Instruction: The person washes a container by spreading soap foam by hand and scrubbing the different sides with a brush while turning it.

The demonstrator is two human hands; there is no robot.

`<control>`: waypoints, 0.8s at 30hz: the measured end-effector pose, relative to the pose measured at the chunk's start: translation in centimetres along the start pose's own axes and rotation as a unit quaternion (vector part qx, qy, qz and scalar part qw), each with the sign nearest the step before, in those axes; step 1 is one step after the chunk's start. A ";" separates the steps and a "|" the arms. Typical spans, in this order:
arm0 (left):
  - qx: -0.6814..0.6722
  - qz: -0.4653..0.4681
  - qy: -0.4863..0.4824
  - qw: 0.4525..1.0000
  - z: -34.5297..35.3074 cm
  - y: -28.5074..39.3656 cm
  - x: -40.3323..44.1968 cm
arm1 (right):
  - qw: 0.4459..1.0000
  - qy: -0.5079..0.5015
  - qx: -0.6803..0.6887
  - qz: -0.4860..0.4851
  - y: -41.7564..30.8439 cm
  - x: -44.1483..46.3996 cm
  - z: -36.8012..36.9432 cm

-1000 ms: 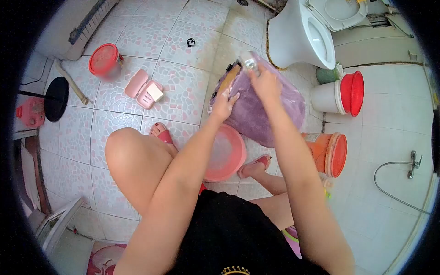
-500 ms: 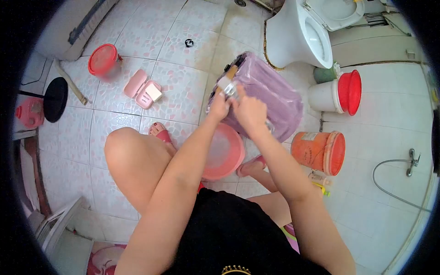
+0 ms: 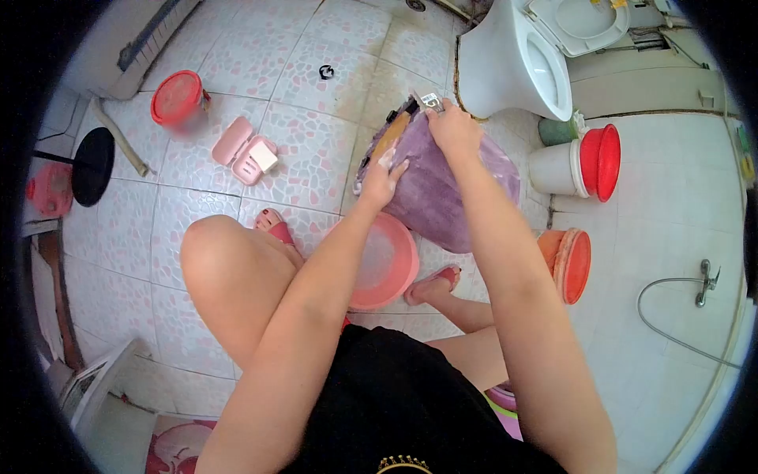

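A purple plush cloth lies spread in front of me over a tan, dark-edged board-like piece, which shows along its left side. My left hand is at the cloth's near left edge, thumb on top and fingers bent over it, with a little white foam-like stuff by the fingertips. At the far edge my right hand grips the cloth beside a small white printed tag. Just below the cloth stands a pink basin, partly behind my left forearm.
An open pink soap box with a white bar of soap lies on the tiled floor, near a red-lidded tub. Right are a toilet, a white bucket and an orange bucket.
My hands were close together over the cloth's left edge; now they are apart. The right hand has moved up to the far edge, and the plush surface lies broader and less shiny.
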State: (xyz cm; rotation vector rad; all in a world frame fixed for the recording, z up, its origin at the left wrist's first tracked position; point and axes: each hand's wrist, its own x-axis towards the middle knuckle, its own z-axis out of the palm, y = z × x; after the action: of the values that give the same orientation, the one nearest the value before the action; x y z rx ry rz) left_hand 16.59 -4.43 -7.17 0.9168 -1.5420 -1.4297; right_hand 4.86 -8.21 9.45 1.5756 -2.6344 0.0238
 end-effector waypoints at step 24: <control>-0.043 -0.025 0.014 0.999 1.6 -2.3 0.2 | 0.999 -0.001 0.046 -0.025 1.9 -2.8 0.9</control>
State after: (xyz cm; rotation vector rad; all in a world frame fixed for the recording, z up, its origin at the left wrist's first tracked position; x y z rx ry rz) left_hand 14.98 -4.15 -9.49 0.9263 -1.4350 -1.5011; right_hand 4.46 -4.89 8.43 1.6683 -2.6310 0.1425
